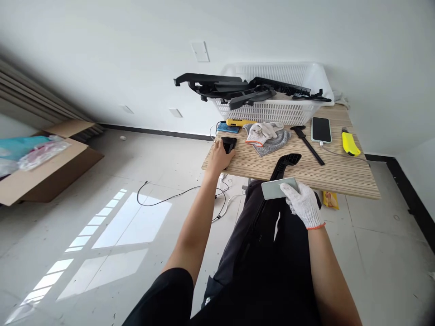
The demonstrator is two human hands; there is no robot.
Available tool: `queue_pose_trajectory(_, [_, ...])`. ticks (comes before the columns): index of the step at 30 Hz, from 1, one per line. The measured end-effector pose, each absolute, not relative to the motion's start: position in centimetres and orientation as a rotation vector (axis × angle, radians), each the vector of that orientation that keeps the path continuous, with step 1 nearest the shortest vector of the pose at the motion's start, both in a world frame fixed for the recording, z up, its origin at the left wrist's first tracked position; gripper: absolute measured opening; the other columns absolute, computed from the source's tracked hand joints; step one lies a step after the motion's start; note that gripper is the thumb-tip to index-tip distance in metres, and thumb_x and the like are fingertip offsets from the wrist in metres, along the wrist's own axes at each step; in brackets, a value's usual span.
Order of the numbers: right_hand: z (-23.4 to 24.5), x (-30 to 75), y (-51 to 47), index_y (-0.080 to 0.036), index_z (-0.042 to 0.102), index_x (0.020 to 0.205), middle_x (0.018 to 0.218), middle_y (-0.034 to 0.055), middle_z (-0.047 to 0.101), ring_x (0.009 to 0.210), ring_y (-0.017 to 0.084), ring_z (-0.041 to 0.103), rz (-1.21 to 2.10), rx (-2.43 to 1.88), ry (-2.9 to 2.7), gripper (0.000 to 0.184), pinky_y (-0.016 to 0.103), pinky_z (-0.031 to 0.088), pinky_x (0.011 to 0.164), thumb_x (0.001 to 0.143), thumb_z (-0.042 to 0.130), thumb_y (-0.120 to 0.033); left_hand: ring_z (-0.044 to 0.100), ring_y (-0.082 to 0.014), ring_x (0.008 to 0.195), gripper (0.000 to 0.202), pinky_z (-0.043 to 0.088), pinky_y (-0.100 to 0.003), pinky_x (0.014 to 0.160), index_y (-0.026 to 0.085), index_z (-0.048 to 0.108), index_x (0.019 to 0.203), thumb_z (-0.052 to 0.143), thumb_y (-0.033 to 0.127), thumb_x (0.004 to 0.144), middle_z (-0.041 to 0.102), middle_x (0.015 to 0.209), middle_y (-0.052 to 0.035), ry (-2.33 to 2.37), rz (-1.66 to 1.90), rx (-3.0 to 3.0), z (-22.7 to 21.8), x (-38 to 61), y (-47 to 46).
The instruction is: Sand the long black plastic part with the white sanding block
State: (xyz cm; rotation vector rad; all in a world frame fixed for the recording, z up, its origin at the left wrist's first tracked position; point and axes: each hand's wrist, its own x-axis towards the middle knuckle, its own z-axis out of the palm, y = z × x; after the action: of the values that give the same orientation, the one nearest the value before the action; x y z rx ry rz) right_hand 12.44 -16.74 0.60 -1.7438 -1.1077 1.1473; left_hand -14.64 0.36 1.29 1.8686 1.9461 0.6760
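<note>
My bare left hand is wrapped around the side of a black boxy object at the table's left front corner. The palm hides part of that object, and I cannot make out its kind. In a white knitted glove with an orange cuff, my right hand pinches a thin pale grey-green rectangular plate over my lap. Behind the plate, a long black plastic part leans from my legs up onto the table edge. A second white glove lies on a grey cloth.
A white basket holding black plastic parts stands at the table's back. On the wooden table lie a phone on a cable, a black T-shaped piece, a yellow cutter and a yellow-handled tool. Cables trail across the floor.
</note>
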Motion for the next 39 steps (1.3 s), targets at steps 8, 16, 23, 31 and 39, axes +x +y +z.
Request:
queue_pose_trajectory(8, [0.5,12.5,-16.8,-0.019,0.066,0.089,0.054,-0.0015,0.058,0.039,0.011,0.051,1.096,-1.751,-1.134,0.051,0.020,0.040,0.032,0.082,0.067,-0.069,0.007,-0.0338,0.161,0.071,0.017,-0.062,0.127,0.025,0.026,0.159,0.051,0.055,0.100,0.016,0.172,-0.0156,1.554,0.873,1.797,-2.5,-11.6,-13.6])
queue_pose_trajectory(16, [0.9,11.9,-16.4,-0.022,0.068,0.118,0.057,-0.0045,0.059,0.041,0.012,0.053,1.039,-1.688,-0.961,0.054,0.020,0.045,0.034,0.080,0.073,-0.061,0.015,-0.0300,0.160,0.074,0.024,-0.057,0.128,0.035,0.021,0.160,0.060,0.040,0.098,0.019,0.170,-0.0092,1.242,0.672,1.774,-3.9,-8.1,-21.4])
queue_pose_trajectory(23, [1.4,12.9,-15.1,-0.021,0.067,0.120,0.062,-0.0034,0.060,0.044,0.011,0.054,0.887,-1.661,-0.926,0.057,0.021,0.047,0.037,0.080,0.074,-0.060,0.022,-0.0285,0.156,0.066,0.026,-0.056,0.128,0.034,0.021,0.159,0.053,0.032,0.102,0.025,0.165,-0.0096,1.249,0.714,1.856,-4.7,-7.8,-20.7])
queue_pose_trajectory(31, [1.9,13.5,-13.6,-0.020,0.066,0.109,0.061,-0.0023,0.061,0.045,0.012,0.056,1.014,-1.664,-0.933,0.050,0.019,0.045,0.035,0.080,0.074,-0.060,0.023,-0.0300,0.155,0.067,0.028,-0.059,0.126,0.035,0.015,0.160,0.050,0.031,0.103,0.025,0.165,-0.0104,1.281,0.673,1.904,-4.5,-7.4,-21.0])
queue_pose_trajectory(39, [1.8,13.1,-13.9,-0.020,0.067,0.112,0.059,-0.0020,0.061,0.041,0.012,0.053,0.966,-1.706,-0.885,0.052,0.020,0.043,0.032,0.081,0.072,-0.062,0.024,-0.0307,0.154,0.067,0.029,-0.059,0.125,0.036,0.014,0.159,0.050,0.029,0.103,0.025,0.164,-0.0104,1.299,0.668,1.923,-4.5,-7.3,-21.0])
